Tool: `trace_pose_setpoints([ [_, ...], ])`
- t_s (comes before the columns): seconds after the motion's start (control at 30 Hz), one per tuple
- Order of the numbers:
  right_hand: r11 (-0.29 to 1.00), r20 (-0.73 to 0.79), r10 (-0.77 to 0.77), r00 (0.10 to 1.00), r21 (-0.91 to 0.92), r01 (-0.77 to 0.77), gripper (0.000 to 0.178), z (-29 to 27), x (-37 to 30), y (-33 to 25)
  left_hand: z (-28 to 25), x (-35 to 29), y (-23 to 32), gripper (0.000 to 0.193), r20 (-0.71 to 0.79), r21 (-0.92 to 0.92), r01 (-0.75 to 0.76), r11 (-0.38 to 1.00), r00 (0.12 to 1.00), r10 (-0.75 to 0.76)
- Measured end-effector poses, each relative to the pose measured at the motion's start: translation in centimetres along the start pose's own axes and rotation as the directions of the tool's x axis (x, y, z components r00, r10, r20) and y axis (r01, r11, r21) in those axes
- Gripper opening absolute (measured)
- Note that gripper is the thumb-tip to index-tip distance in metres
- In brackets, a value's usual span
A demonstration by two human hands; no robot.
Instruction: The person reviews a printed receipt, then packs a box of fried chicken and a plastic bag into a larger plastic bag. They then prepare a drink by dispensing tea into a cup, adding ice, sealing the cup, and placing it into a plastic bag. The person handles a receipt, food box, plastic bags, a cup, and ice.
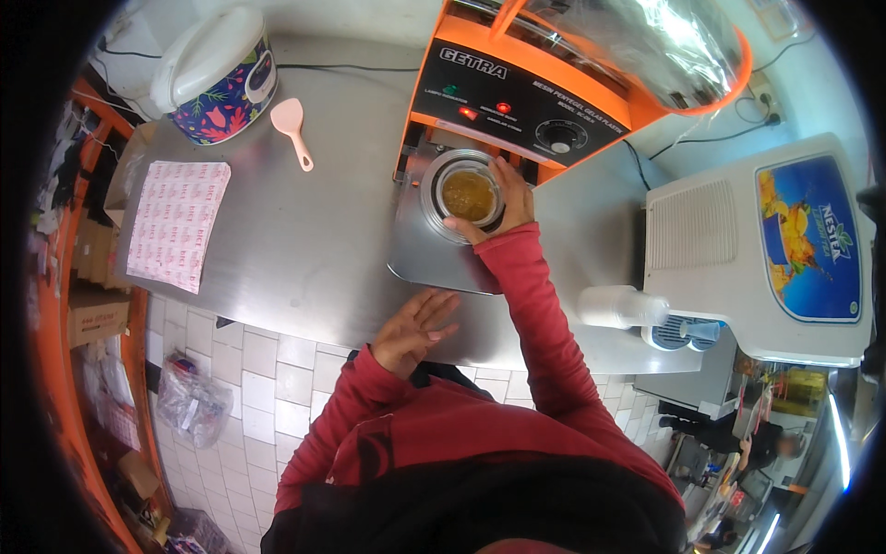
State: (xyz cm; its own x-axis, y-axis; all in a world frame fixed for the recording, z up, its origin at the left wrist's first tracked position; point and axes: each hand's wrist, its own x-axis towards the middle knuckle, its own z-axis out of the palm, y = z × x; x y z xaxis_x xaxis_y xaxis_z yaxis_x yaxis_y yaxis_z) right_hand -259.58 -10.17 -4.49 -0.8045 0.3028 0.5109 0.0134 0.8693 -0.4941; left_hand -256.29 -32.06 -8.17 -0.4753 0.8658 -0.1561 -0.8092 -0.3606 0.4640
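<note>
A plastic cup (469, 197) with a yellow-brown drink sits within the round metal ring (430, 205) of an orange and black cup-sealing machine (517, 103). My right hand (510, 196) curves around the cup's right side at the rim, thumb at the front and fingers behind. Below the machine's metal tray (443, 258), my left hand (413, 331) hovers by the counter's front edge, fingers spread and nothing in it. A roll of clear film (660, 46) is mounted on top of the machine, where a red lamp glows on the front panel.
On the steel counter (314, 231) stand a floral rice cooker (221, 88), a pink rice paddle (292, 129) and printed wrapping paper (178, 224) at left. Stacked clear cups (620, 307) lie near a white drink dispenser (706, 226) at right. Another person (771, 448) is far off, lower right.
</note>
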Motion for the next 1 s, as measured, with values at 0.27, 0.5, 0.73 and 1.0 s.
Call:
trace_pose_setpoints([
  [0.27, 0.986, 0.007, 0.049, 0.999, 0.161, -0.05, 0.084, -6.0, -3.3, -0.1, 0.1, 4.4, 1.9, 0.066, 0.034, -0.128, -0.076, 0.989, 0.996, 0.08],
  [0.5, 0.969, -0.185, -0.173, 0.967, -0.207, 0.133, 0.035, -13.8, -0.8, 0.0, -0.7, 12.7, 3.4, 0.069, -0.06, -0.031, -0.132, 0.991, 0.99, 0.13],
  [0.73, 0.944, -0.482, -0.324, 0.814, -0.103, 0.314, 0.025, -19.5, 7.2, -0.8, 0.6, 16.5, 4.6, 0.076, -0.179, 0.283, -0.024, 0.959, 0.981, 0.078],
  [1.0, 0.926, -0.392, -0.189, 0.9, 0.233, 0.296, 0.019, -24.7, 27.8, -0.3, 19.5, 12.7, 14.7, 0.024, 0.799, 0.521, -0.693, -0.497, 0.192, 0.57],
])
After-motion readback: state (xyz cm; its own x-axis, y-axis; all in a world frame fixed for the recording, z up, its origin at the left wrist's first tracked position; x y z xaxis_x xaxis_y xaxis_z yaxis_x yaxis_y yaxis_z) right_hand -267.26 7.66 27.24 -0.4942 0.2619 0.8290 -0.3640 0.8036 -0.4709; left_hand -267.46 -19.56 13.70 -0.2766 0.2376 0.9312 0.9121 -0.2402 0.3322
